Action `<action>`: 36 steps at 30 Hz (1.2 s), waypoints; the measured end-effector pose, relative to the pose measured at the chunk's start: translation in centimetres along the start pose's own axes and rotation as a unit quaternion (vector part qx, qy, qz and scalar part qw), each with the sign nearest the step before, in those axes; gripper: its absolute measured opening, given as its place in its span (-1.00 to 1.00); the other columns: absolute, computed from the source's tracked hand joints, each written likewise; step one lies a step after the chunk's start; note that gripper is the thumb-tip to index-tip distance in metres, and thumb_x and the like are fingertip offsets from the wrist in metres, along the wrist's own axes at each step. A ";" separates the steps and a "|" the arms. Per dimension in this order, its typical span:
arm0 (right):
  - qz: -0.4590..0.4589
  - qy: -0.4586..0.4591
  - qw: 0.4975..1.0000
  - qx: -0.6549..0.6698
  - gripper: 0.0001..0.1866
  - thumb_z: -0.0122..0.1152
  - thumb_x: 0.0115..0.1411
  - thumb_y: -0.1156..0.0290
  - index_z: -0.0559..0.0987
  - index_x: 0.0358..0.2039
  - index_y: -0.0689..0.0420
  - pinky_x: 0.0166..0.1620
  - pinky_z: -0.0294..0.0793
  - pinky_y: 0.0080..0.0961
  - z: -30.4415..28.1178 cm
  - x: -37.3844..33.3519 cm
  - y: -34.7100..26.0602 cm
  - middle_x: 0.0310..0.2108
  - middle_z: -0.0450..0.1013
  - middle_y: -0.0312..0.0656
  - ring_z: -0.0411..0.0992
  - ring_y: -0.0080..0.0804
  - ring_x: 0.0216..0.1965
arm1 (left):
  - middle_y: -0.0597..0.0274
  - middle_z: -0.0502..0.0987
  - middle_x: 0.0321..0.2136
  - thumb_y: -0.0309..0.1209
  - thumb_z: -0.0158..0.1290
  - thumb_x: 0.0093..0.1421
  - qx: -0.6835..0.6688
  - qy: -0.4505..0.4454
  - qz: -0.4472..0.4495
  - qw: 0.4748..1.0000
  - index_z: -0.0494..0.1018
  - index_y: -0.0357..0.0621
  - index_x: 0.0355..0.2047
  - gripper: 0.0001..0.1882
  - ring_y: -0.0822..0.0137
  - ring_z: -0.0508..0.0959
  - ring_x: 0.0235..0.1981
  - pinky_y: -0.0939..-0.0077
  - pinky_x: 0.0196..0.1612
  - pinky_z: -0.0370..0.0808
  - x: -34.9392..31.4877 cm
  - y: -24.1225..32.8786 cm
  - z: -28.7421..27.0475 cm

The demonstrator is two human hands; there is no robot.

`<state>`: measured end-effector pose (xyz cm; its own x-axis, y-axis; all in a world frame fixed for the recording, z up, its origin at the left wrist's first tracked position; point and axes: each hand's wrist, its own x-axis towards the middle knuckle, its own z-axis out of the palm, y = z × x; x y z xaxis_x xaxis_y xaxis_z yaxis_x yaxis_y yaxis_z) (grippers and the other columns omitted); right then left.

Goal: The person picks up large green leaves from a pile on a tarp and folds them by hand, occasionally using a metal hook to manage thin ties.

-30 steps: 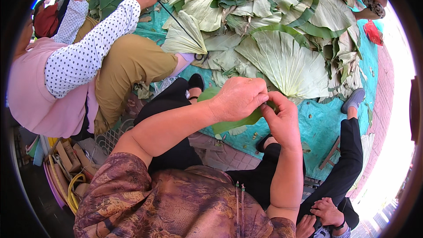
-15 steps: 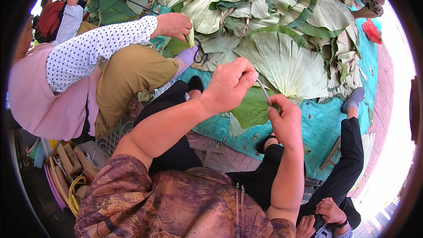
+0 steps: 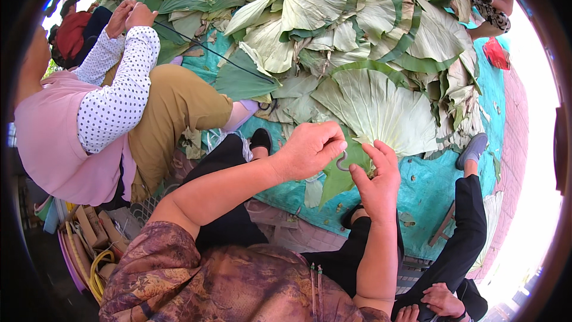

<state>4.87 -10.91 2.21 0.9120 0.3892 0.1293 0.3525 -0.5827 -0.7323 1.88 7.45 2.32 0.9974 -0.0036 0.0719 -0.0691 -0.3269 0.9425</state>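
Just left of centre, my left hand [image 3: 313, 150] is closed, with thumb and forefinger pinching a thin grey wire hook [image 3: 342, 162] whose curved end points toward the other hand. My right hand [image 3: 381, 179] is close by on the right, its thumb and forefinger spread apart beside the hook. Its other fingers are partly hidden. Between and behind both hands, a green leaf [image 3: 338, 182] hangs over the teal sheet; what bears it is hidden. Beyond lies a large pale, ribbed leaf [image 3: 390, 104] on the pile.
A heap of large dried leaves [image 3: 316, 6] covers much of the teal tarp [image 3: 429, 203]. At left sits a person in a dotted sleeve [image 3: 107, 107], holding up a long dark strand [image 3: 208, 50]. Other people's legs [image 3: 456, 220] and a red packet [image 3: 496, 53] are at right.
My hands have lowered slightly. The thin grey piece, straight between both hands before, now shows curved at my left hand; my right fingers have parted. The neighbour's hands have risen to the left.
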 end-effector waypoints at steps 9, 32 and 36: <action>0.175 -0.072 0.916 0.355 -0.79 0.15 0.05 0.54 0.48 -0.25 0.26 -0.45 0.21 -0.79 0.3 0.1 -1.3 -0.48 0.38 -0.40 0.22 -0.74 -0.51 | 0.13 0.42 -0.60 -0.44 0.02 0.04 0.040 -0.022 0.066 0.997 0.38 -0.22 -0.53 -0.89 0.16 0.43 -0.55 0.38 -0.47 0.34 2.0 0.1 1.4; 0.212 -0.089 0.907 0.352 -0.94 0.13 0.08 0.53 0.47 -0.46 0.26 -0.49 0.17 -0.81 1.4 1.2 -1.3 -0.59 0.33 -0.45 0.18 -0.78 -0.55 | 0.12 0.48 -0.59 -0.36 0.02 -0.02 -0.013 -0.124 0.008 0.992 0.43 -0.19 -0.53 -0.85 0.15 0.48 -0.54 0.38 -0.48 0.38 3.3 -1.5 -0.3; 0.202 -0.116 0.909 0.345 -0.94 0.13 0.07 0.53 0.47 -0.46 0.26 -0.50 0.17 -0.80 1.4 1.7 -2.2 -0.60 0.33 -0.45 0.18 -0.78 -0.56 | 0.14 0.47 -0.61 -0.39 0.03 0.02 -0.026 -0.118 -0.030 0.992 0.42 -0.23 -0.52 -0.86 0.27 0.46 -0.58 0.45 -0.50 0.37 2.6 -1.4 -1.0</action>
<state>5.32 -7.94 3.11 0.8405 0.4303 -0.3291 -0.2896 -0.1564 -0.9443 4.58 8.85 1.49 0.9763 -0.2087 -0.0575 -0.0042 -0.2838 0.9589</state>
